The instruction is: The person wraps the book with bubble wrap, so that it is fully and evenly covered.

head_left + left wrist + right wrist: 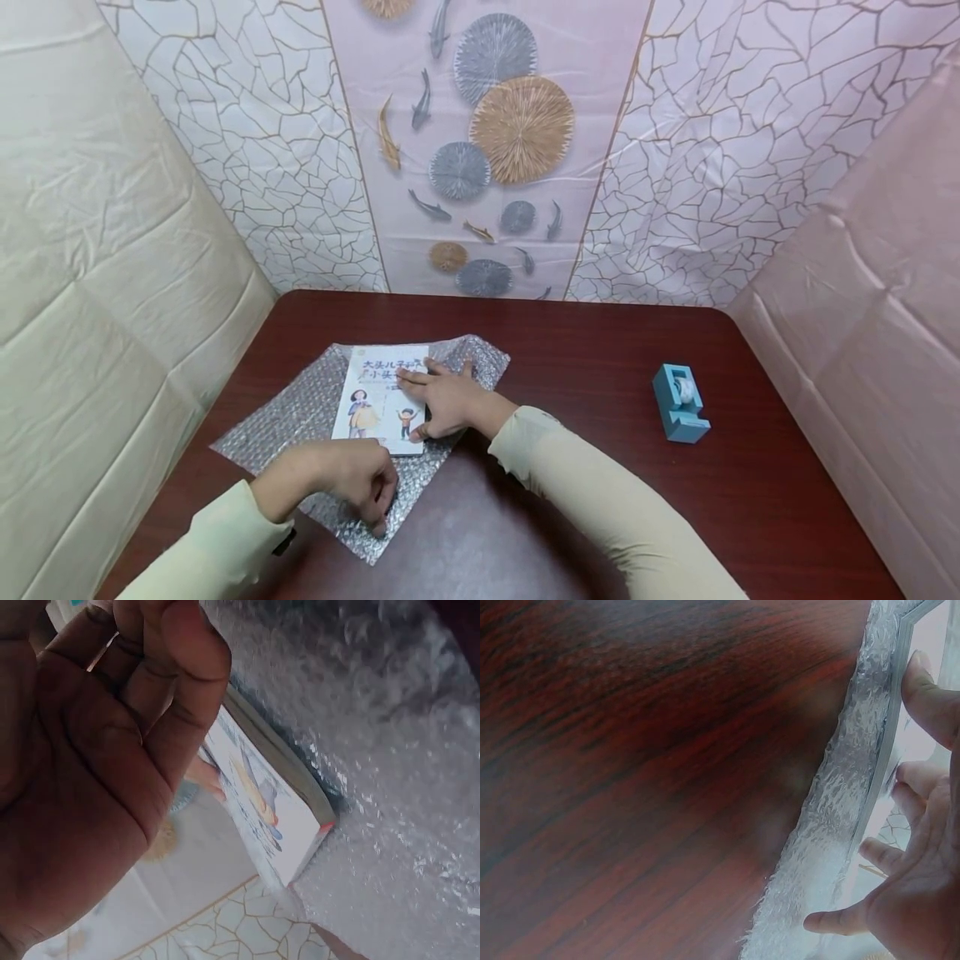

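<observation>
A white paperback book with cartoon figures on its cover lies flat on a sheet of bubble wrap. Across the right side of the cover, my right hand rests with fingers spread; in the right wrist view its thumb lies over the book's edge. My left hand is bent down over the near corner of the wrap, below the book, its fingers curled. The left wrist view shows the curled fingers close to the wrap and the book's corner; whether they pinch the wrap I cannot tell.
A blue tape dispenser with a roll of clear tape stands on the right side of the dark red wooden table. Patterned sheeting hangs behind the table, and pale padded panels flank both sides.
</observation>
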The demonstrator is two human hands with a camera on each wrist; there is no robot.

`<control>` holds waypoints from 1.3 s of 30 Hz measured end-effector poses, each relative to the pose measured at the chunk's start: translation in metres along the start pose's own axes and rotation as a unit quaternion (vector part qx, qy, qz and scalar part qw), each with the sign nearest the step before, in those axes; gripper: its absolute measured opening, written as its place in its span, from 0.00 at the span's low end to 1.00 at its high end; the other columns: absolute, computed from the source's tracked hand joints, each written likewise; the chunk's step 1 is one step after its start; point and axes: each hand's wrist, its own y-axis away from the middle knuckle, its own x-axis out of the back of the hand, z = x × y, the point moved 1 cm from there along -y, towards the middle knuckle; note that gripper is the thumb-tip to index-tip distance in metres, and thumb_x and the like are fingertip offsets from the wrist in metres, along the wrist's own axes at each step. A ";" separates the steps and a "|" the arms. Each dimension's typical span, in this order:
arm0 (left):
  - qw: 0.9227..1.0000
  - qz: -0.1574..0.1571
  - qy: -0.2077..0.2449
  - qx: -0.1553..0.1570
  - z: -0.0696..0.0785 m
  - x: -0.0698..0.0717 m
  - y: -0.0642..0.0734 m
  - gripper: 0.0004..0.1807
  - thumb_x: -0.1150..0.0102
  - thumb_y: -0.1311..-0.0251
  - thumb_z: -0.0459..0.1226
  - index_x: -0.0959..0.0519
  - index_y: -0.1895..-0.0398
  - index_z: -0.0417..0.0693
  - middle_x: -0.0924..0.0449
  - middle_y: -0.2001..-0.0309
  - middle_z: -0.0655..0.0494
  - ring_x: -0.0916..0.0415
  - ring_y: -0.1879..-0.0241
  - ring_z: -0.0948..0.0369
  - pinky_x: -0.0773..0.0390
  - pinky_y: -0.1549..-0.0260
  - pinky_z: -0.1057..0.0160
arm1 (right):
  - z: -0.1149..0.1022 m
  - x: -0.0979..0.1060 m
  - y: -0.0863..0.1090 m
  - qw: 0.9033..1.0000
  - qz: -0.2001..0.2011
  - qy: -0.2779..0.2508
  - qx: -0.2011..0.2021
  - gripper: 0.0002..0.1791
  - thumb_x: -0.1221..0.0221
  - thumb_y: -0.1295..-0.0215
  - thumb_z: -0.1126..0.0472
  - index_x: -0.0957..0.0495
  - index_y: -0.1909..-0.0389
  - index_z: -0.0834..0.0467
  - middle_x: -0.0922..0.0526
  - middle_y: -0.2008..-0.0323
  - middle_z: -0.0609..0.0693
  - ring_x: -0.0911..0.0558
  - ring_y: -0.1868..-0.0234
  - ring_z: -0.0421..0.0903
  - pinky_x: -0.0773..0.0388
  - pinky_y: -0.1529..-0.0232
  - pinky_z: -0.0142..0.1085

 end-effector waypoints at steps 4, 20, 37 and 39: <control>1.000 -0.004 -0.017 0.019 0.003 -0.002 -0.002 0.17 0.11 0.49 0.45 0.14 0.82 0.58 0.18 0.84 0.67 0.25 0.84 0.69 0.26 0.79 0.70 | 0.000 0.002 0.000 1.000 0.000 0.005 -0.004 0.56 0.38 0.29 0.24 0.52 0.09 0.37 0.59 0.09 0.30 0.58 0.07 0.55 0.51 0.26 0.87; 0.984 0.017 -0.165 0.067 0.007 -0.015 -0.005 0.27 0.05 0.64 0.53 0.23 0.84 0.62 0.23 0.83 0.70 0.28 0.80 0.69 0.29 0.75 0.65 | 0.000 0.007 -0.002 1.000 0.004 0.008 0.000 0.56 0.38 0.29 0.24 0.52 0.09 0.38 0.57 0.09 0.32 0.57 0.07 0.56 0.53 0.25 0.87; 0.960 0.037 -0.261 0.097 0.024 -0.030 -0.005 0.31 0.04 0.72 0.55 0.26 0.86 0.61 0.27 0.83 0.69 0.32 0.79 0.66 0.28 0.75 0.62 | -0.002 0.003 0.002 1.000 0.006 0.001 -0.002 0.55 0.36 0.30 0.25 0.49 0.09 0.38 0.54 0.09 0.31 0.56 0.07 0.56 0.50 0.26 0.87; 0.961 0.035 -0.259 0.094 0.024 -0.031 -0.005 0.30 0.04 0.70 0.55 0.25 0.88 0.61 0.27 0.85 0.70 0.32 0.79 0.66 0.27 0.75 0.63 | -0.003 0.003 0.002 1.000 0.006 0.001 -0.002 0.55 0.36 0.30 0.26 0.49 0.09 0.38 0.54 0.09 0.31 0.56 0.07 0.56 0.50 0.26 0.87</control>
